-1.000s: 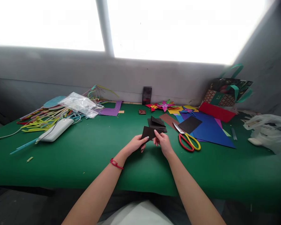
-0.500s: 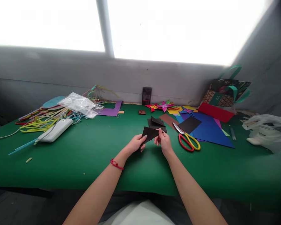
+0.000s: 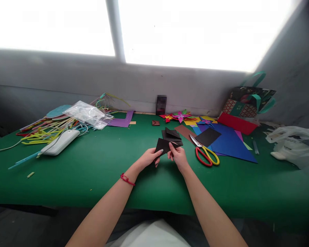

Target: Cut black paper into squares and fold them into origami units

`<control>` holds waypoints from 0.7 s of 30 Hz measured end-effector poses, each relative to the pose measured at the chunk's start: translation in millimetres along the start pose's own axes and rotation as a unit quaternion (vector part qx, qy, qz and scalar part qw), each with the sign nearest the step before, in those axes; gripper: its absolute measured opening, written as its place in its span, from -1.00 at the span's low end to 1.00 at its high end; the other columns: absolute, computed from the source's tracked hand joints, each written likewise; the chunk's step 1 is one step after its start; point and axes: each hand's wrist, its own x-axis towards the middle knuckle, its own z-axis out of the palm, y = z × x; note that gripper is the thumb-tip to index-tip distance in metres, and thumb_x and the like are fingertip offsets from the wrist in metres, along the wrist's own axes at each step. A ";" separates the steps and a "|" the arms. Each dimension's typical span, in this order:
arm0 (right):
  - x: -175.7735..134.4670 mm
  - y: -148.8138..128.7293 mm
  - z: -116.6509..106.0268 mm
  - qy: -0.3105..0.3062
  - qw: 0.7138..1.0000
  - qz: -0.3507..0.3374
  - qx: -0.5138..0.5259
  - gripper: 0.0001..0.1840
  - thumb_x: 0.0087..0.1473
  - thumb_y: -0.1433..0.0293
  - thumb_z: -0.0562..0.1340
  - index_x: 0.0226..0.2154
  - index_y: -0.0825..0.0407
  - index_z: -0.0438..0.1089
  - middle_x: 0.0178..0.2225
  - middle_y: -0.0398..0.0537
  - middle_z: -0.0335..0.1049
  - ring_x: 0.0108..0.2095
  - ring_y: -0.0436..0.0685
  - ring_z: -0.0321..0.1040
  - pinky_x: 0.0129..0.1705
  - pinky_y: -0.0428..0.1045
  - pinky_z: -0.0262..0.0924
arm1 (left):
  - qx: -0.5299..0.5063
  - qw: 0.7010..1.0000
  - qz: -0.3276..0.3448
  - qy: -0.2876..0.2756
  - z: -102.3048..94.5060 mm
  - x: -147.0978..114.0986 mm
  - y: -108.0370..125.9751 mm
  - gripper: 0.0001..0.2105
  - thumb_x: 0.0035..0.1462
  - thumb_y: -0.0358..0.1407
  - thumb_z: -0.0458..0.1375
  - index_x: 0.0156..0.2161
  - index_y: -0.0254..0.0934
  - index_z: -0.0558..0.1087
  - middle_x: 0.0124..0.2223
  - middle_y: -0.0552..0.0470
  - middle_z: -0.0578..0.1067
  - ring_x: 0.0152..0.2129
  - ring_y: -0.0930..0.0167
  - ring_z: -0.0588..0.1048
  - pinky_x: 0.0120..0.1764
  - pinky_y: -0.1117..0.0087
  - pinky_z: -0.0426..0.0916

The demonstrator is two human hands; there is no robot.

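Pinched: black paper (image 3: 162, 144) | left hand (image 3: 149, 159), right hand (image 3: 180, 157) | 2 thumbs (image 3: 171, 146) uppermost

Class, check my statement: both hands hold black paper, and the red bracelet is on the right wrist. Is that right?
Not quite: the bracelet is on the left wrist, as the head view shows. The left hand and right hand do hold black paper.

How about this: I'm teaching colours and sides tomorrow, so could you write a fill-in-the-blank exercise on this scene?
The left hand and right hand hold paper coloured ____.
The scissors have grips of yellow and ____.
The hand nearer the bracelet is the ____ one.
The table is ____ in colour.

Missing words: black; red; left; green.
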 end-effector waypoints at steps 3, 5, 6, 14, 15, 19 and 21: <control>0.3 0.8 0.4 0.007 1.000 -0.004 0.022 -0.56 -0.06 0.05 0.13 -0.37 0.11 0.35 -0.82 -0.22 0.18 -0.83 -0.08 -0.02 -0.76 -0.13 -0.13 | -0.016 0.999 -0.018 -0.023 0.3 0.8 0.0 -0.62 0.02 0.00 -0.02 -0.36 -0.36 0.27 -0.73 0.14 0.31 -0.80 0.51 0.29 -0.63 0.49 0.22; 0.3 2.2 0.3 0.008 0.999 -0.003 0.036 -0.60 -0.06 0.08 0.15 -0.39 0.09 0.35 -0.82 -0.23 0.18 -0.82 -0.08 -0.01 -0.75 -0.13 -0.12 | -0.028 0.998 -0.023 -0.043 0.1 0.6 0.1 -0.58 0.04 0.00 -0.05 -0.30 -0.40 0.31 -0.72 0.09 0.35 -0.79 0.49 0.33 -0.60 0.47 0.24; 0.1 3.0 0.2 0.009 0.999 -0.002 0.041 -0.62 -0.07 0.08 0.16 -0.44 0.08 0.34 -0.82 -0.23 0.18 -0.82 -0.08 0.00 -0.75 -0.13 -0.11 | -0.032 0.998 -0.022 -0.049 0.0 0.3 0.3 -0.56 0.04 0.01 -0.05 -0.28 -0.41 0.32 -0.71 0.08 0.36 -0.78 0.48 0.34 -0.59 0.47 0.25; -1.3 1.1 -1.5 0.050 0.998 0.010 0.034 -0.56 -0.09 0.02 0.13 -0.55 0.08 0.29 -0.85 -0.20 0.14 -0.82 -0.05 0.04 -0.77 -0.13 -0.11 | -0.007 0.998 -0.002 -0.067 1.1 -5.3 6.2 -0.55 0.05 -0.04 -0.02 -0.15 -0.42 0.35 -0.69 0.07 0.38 -0.75 0.48 0.36 -0.54 0.47 0.24; -1.4 0.5 -1.8 0.057 0.998 0.011 0.034 -0.56 -0.10 0.01 0.12 -0.51 0.08 0.30 -0.86 -0.22 0.13 -0.83 -0.05 0.04 -0.78 -0.14 -0.13 | -0.004 0.997 -0.002 -0.071 1.0 -5.3 6.4 -0.56 0.05 -0.05 -0.02 -0.15 -0.42 0.36 -0.69 0.07 0.38 -0.75 0.48 0.36 -0.54 0.47 0.25; -1.5 -0.2 -3.2 0.062 0.997 0.014 0.037 -0.58 -0.09 0.03 0.13 -0.52 0.09 0.30 -0.89 -0.23 0.11 -0.86 -0.09 -0.03 -0.80 -0.15 -0.17 | -0.002 0.997 -0.001 -0.073 0.0 -4.4 4.8 -0.59 0.04 -0.07 0.01 -0.17 -0.41 0.36 -0.68 0.07 0.38 -0.74 0.48 0.36 -0.53 0.47 0.25; -1.0 0.2 -3.9 0.065 0.997 0.015 0.044 -0.59 -0.09 0.05 0.15 -0.50 0.09 0.31 -0.90 -0.25 0.10 -0.87 -0.10 -0.05 -0.81 -0.16 -0.19 | -0.001 0.998 0.000 -0.069 -0.6 -4.0 3.9 -0.60 0.04 -0.08 0.01 -0.18 -0.42 0.36 -0.68 0.07 0.38 -0.74 0.48 0.36 -0.54 0.48 0.24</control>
